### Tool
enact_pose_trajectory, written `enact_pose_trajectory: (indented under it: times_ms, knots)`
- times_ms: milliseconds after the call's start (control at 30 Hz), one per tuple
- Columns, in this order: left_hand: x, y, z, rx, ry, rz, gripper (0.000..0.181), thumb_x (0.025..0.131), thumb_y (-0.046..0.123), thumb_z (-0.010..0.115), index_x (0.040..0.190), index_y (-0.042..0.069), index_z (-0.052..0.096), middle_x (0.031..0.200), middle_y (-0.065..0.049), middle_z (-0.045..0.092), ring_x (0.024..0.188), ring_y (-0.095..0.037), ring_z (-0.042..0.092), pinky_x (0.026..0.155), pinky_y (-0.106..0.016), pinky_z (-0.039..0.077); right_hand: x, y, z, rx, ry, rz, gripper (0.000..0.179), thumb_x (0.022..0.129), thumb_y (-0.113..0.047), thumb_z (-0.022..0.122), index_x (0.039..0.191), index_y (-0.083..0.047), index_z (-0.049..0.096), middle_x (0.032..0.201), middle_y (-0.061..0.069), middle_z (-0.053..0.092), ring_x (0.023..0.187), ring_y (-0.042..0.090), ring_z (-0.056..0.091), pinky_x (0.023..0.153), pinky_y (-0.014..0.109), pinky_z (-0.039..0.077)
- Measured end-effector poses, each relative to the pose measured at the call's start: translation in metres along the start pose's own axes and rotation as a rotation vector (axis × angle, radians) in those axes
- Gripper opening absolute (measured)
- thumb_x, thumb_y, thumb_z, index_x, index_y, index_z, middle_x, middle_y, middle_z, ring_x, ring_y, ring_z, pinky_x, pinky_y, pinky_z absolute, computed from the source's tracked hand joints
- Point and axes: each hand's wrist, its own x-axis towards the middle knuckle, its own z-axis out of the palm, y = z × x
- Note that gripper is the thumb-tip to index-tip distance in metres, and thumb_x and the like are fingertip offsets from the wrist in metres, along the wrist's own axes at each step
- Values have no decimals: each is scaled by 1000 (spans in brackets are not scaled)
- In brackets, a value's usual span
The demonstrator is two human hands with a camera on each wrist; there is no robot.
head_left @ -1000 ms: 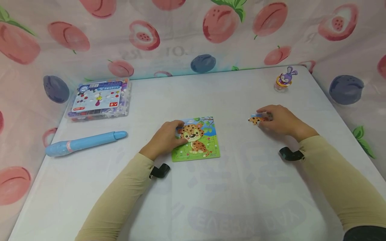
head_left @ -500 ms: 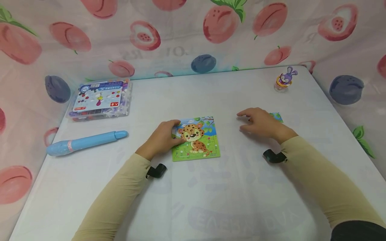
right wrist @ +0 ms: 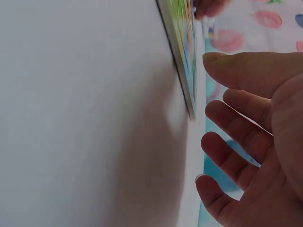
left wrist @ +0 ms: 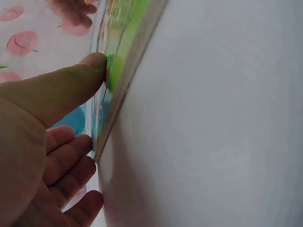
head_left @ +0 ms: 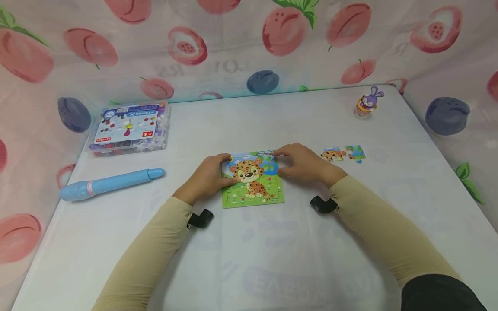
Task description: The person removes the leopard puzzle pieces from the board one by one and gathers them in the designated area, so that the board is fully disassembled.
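Note:
A square jigsaw puzzle board (head_left: 256, 196) with a cartoon leopard on green grass and blue sky lies flat on the table. My left hand (head_left: 204, 178) rests at its left side. In the left wrist view the thumb (left wrist: 80, 82) lies extended on the board's face, while the loosely bent fingers stay by its edge. At the upper right edge is my right hand (head_left: 301, 166), thumb and fingers spread, nothing held in it. The right wrist view shows the thumb (right wrist: 236, 68) apart from the board's surface. A leopard-patterned puzzle piece (head_left: 332, 154) and a blue-green piece (head_left: 356, 153) lie right of that hand.
A clear plastic case (head_left: 128, 129) of colourful parts sits at the back left. In front of it lies a light-blue stick-shaped object (head_left: 113, 183). A purple rabbit figure (head_left: 367, 103) stands at the back right. A fruit-print curtain (head_left: 233, 43) hangs behind the table.
My right hand has moved left from the loose puzzle pieces to the board's right edge, leaving both pieces uncovered. My left hand has stayed at the board, shifting slightly left.

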Motion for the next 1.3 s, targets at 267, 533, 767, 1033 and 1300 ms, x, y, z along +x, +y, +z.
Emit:
enact_pose_trajectory:
  times_ms: [267, 533, 767, 1033, 1300]
  knots:
    - [1, 0, 1, 0, -8, -8, 79, 85, 30, 83, 145, -3, 44, 143, -20, 51, 136, -37, 41, 116, -47, 29, 17, -16, 15, -50, -28, -87, 52, 90, -18, 74, 136, 3, 58, 137, 18, 58, 129, 36, 47, 111, 47, 35]
    - [1, 1, -1, -11, -12, -21, 79, 86, 31, 82, 146, -2, 44, 144, -19, 50, 137, -36, 41, 116, -47, 29, 30, -26, 23, -69, -54, -95, 44, 91, -21, 74, 130, -2, 64, 125, 9, 65, 118, 29, 52, 105, 43, 39]
    - [1, 0, -1, -10, -6, -8, 79, 85, 31, 82, 146, -2, 44, 143, -19, 51, 136, -35, 42, 115, -46, 30, 36, -36, 29, -98, -74, -85, 48, 92, -24, 71, 135, -4, 61, 126, 9, 64, 117, 28, 51, 102, 48, 39]
    - [-1, 0, -2, -12, -7, -5, 78, 86, 29, 82, 146, -3, 44, 142, -20, 51, 134, -36, 43, 114, -47, 32, 46, -46, 37, -106, -84, -112, 47, 91, -20, 70, 135, -6, 63, 132, 7, 63, 118, 27, 52, 103, 47, 40]
    - [0, 0, -2, -25, -6, 6, 78, 86, 28, 82, 146, -4, 43, 143, -20, 51, 135, -35, 43, 114, -46, 33, 52, -54, 42, -76, -117, -103, 45, 95, -20, 68, 137, -7, 62, 134, 6, 61, 119, 27, 50, 102, 42, 41]
